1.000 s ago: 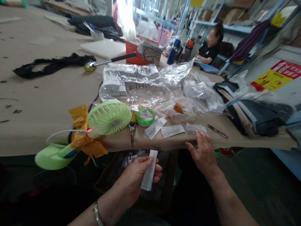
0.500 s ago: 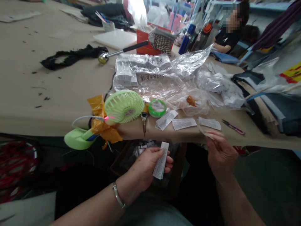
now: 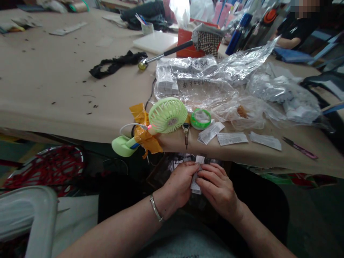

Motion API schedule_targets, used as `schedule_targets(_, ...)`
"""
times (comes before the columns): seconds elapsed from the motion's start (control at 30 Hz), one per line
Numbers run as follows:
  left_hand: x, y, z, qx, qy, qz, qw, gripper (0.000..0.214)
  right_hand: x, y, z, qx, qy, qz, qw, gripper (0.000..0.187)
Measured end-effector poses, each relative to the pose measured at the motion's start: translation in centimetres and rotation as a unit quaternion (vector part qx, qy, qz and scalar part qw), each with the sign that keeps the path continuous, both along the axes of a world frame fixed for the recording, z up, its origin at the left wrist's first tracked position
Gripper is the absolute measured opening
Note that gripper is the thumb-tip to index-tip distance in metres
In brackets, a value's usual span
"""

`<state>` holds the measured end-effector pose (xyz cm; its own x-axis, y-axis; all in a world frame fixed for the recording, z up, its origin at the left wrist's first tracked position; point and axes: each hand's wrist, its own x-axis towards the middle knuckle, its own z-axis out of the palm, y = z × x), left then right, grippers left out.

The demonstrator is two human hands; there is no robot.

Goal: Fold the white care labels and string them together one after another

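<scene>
The left hand (image 3: pixel 180 181) comes in from the lower left on a bent forearm with a thin bracelet (image 3: pixel 156 208) at the wrist. Its fingers are curled inward, pinching the left side of a white printed label strip (image 3: pixel 199 161). The strip is held below the near edge of the surface (image 3: pixel 53 89), over the person's lap and under the middle of that edge. Its long axis runs away from the person towards the edge, with the top end leaning slightly right; that free end pokes out above the fingers, and the lower end shows between the two hands. The right hand (image 3: pixel 218 187) reaches in from the lower right, back of the hand up, fingers bent narrow and closed on the strip's right side, so the two hands touch around it. On the surface along the near edge, from left to right, sit a green fan (image 3: pixel 168 115) taped in place, a green ring (image 3: pixel 200 119), several loose labels (image 3: pixel 232 138) and small snips (image 3: pixel 300 148) towards the right end.
</scene>
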<state>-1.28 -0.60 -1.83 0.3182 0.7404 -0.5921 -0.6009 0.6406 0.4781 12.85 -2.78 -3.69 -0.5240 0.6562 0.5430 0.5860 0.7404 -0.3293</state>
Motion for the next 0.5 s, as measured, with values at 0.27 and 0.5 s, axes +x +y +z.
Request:
schedule_targets(0.27,0.0,-0.2,-0.5,0.004,-0.023,-0.004,1.0,0.021,-0.2,0.1,0.1,-0.003,-0.005,0.008,1.0,0.019)
schedule_targets(0.5,-0.7,-0.1,0.1,0.001,0.018,-0.071,0.997,0.013,0.9,0.0,0.0,-0.166,0.179,-0.048,0.969,0.03)
